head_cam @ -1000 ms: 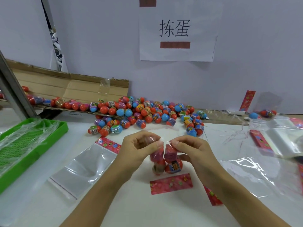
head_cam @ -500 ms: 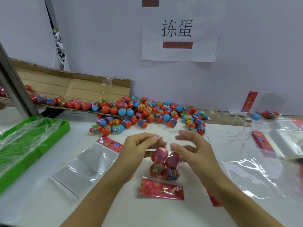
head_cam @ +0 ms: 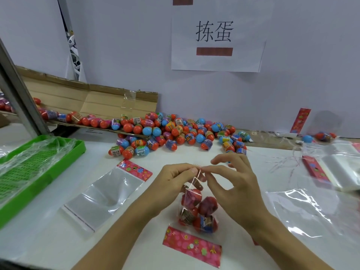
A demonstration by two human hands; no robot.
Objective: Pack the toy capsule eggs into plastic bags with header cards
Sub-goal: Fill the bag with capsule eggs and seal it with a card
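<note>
Fingers of the left hand [head_cam: 175,178] curl in, thumb and forefinger pinching the top edge of the bag [head_cam: 196,209]. Meeting them there, the right hand [head_cam: 231,184] pinches the same edge between thumb and forefinger, its other fingers spread and lifted. That bag hangs between the hands, holding four eggs [head_cam: 207,206], with its pink header card [head_cam: 191,246] lying flat on the table [head_cam: 48,246] at the bottom.

At far left sits a green tray [head_cam: 39,184] covered with clear film. Next comes an empty bag [head_cam: 105,195] lying flat, its card end pointing toward the loose eggs [head_cam: 175,133], which are heaped along the wall beside an opened carton [head_cam: 78,98]. Above them a paper sign [head_cam: 216,34] is stuck to the wall. Right of the hands lie clear film [head_cam: 311,207] and a stack of bags [head_cam: 339,172], with a few more eggs by the wall.
</note>
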